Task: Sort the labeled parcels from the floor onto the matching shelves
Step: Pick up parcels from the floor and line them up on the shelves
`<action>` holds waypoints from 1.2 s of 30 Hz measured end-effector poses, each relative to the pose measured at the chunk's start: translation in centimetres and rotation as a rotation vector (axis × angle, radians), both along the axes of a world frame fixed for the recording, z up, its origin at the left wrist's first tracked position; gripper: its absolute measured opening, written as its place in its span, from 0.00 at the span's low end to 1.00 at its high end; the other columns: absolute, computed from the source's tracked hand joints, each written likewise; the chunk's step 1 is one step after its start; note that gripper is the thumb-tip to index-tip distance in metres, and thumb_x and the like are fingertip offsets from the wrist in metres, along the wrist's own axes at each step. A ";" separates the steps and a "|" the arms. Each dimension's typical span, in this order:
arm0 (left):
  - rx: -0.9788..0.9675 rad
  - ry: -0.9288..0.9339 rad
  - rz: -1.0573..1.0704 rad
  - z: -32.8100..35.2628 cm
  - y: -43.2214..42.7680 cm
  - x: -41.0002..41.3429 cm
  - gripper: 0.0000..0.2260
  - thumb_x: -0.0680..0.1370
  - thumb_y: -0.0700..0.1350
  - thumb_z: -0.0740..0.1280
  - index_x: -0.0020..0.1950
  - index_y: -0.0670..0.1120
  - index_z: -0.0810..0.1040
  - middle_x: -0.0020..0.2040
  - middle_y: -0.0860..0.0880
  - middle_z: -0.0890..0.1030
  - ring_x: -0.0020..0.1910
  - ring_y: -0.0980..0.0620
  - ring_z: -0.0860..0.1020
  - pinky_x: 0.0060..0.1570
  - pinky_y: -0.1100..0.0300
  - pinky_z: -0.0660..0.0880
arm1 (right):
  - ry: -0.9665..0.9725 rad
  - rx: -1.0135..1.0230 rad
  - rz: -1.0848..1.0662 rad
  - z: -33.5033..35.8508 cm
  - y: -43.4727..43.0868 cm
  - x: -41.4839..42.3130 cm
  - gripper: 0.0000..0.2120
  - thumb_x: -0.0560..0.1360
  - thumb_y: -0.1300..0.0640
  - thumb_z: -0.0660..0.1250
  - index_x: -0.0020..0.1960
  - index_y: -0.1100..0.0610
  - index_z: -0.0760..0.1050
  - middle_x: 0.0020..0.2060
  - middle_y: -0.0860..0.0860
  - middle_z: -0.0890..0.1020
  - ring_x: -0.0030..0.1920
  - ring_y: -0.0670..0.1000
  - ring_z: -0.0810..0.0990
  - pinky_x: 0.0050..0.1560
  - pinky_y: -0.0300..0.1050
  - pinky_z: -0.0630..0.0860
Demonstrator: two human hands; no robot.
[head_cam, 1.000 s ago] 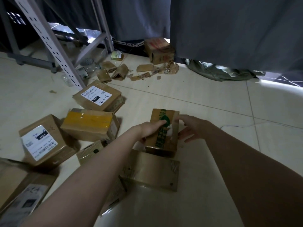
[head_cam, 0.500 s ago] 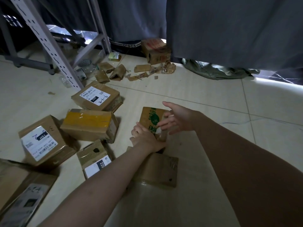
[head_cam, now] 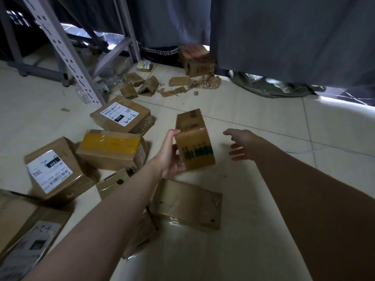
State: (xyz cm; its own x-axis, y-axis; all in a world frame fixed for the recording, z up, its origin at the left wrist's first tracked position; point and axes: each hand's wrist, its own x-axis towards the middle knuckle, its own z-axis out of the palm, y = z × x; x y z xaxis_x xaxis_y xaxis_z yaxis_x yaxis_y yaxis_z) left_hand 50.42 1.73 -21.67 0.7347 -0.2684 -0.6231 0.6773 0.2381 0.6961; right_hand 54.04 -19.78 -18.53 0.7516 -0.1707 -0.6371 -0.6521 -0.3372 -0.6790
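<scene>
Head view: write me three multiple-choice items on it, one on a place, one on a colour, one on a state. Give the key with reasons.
1. Where does the brown cardboard parcel with the yellow taped top lie?
A. On the pale tiled floor, left of the left hand
B. Lifted off the ground
C. Tucked under an arm

2. What colour is the print on the small brown cardboard box that the left hand holds?
A. Red
B. Green
C. Blue

3. How is the right hand?
A. Gripping the box
B. Flat on the floor
C. Open, apart from the box

Key: 1 A, it rests on the tiles; 2 B, green characters run across the box's near face; 3 C, its fingers are spread, with a gap to the box.
</scene>
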 end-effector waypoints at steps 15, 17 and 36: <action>-0.448 0.159 -0.222 -1.3 2.9 -0.5 0.48 0.65 0.77 0.54 0.74 0.45 0.70 0.70 0.32 0.71 0.69 0.32 0.69 0.66 0.42 0.68 | -0.037 0.336 -0.148 1.1 0.4 0.0 0.16 0.74 0.43 0.66 0.53 0.55 0.76 0.35 0.52 0.85 0.49 0.56 0.83 0.59 0.60 0.77; -0.486 0.182 -0.246 -1.2 3.2 -0.8 0.48 0.66 0.78 0.53 0.73 0.45 0.71 0.70 0.32 0.71 0.68 0.32 0.70 0.65 0.43 0.69 | -0.021 0.345 -0.113 1.2 0.6 -0.2 0.14 0.73 0.43 0.67 0.51 0.53 0.77 0.30 0.50 0.85 0.47 0.55 0.83 0.58 0.58 0.77; -0.248 0.061 0.115 -2.8 5.0 -0.2 0.48 0.68 0.79 0.50 0.69 0.42 0.70 0.56 0.34 0.82 0.48 0.41 0.84 0.44 0.50 0.82 | -0.024 0.439 0.016 1.2 0.7 0.2 0.16 0.67 0.48 0.70 0.51 0.54 0.77 0.50 0.55 0.78 0.49 0.56 0.78 0.49 0.48 0.80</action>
